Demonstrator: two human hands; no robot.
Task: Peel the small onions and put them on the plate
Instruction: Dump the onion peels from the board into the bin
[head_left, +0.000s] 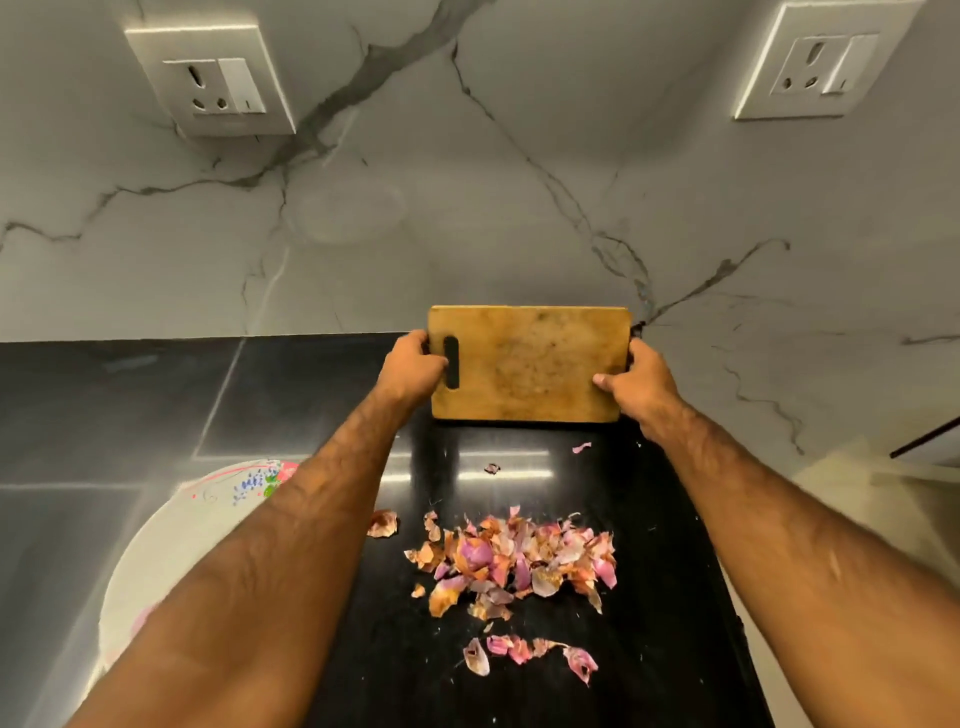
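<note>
— Against the wall (467, 208), what do the hands hold?
— The left hand (415, 364) grips the cutting board (535, 364) at its slotted end; the right hand (634, 376) clasps the opposite end. Board is upright; contact with the counter (311, 395) cannot be confirmed.
— Where are the onions?
— None visible. Loose onion skins (514, 561) lie heaped on the counter nearer the person; the plate (171, 525) sits left, mostly under the left forearm.
— Procedure?
— Recommended: seat the lower edge first, lean the top against the wall, then release both hands together.
</note>
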